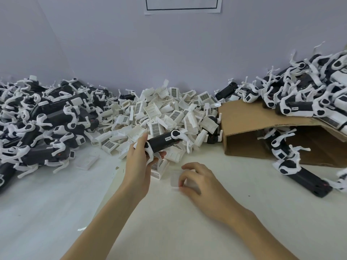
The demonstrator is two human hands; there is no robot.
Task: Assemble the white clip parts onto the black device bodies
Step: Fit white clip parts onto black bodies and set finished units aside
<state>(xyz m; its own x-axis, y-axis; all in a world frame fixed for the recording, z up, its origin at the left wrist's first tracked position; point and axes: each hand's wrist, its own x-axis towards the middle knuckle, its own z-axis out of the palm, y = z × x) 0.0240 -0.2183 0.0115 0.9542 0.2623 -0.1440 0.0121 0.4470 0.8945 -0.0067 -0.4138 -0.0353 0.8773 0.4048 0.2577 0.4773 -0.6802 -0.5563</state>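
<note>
White on white is the hazard: the right hand (195, 180) pinches a blurred pale clip part (175, 180) low over the white table (56, 212), just in front of the clip pile (161, 113). The left hand (139, 156) grips a black device body (163, 142) at the pile's near edge (its folding arms dangle), so the clip could slip or seat crooked

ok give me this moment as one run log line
left hand: grips black device body | right hand: pinches white clip part on table | clip pile behind
</note>
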